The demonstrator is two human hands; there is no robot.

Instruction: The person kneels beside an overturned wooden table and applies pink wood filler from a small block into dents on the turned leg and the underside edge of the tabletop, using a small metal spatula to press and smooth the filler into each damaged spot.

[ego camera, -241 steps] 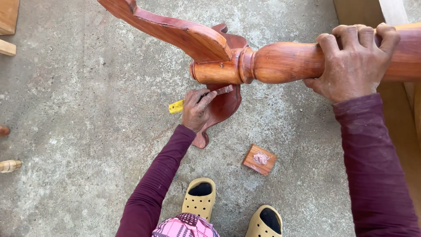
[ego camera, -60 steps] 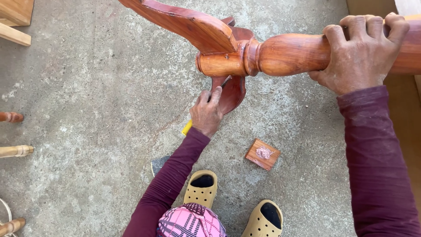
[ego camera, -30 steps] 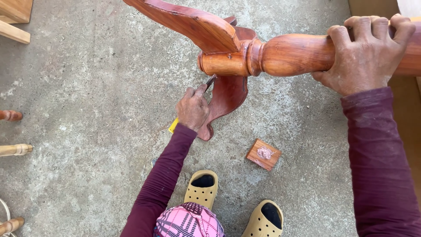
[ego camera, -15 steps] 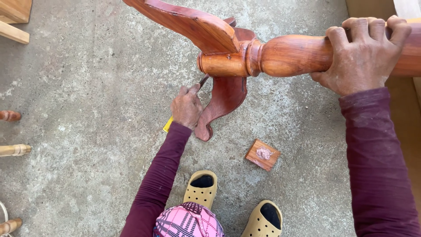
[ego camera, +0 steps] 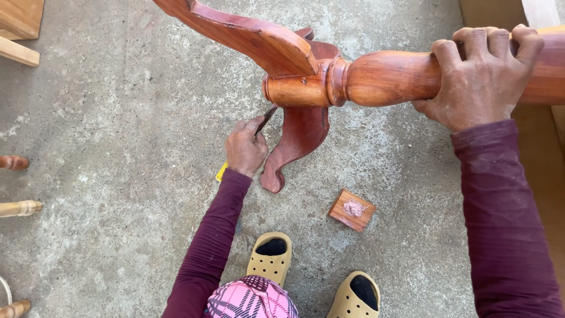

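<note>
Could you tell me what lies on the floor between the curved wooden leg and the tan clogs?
In the head view, a small square wooden block smeared with pinkish filler lies there on the concrete floor; otherwise the stretch is bare.

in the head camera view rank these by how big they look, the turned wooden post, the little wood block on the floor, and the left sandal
1. Turned wooden post, by far the largest, though it is nearest the camera.
2. Left sandal.
3. Small wood block, a little smaller than the sandal; both lie on the concrete floor, so that comparison is fair.
</note>
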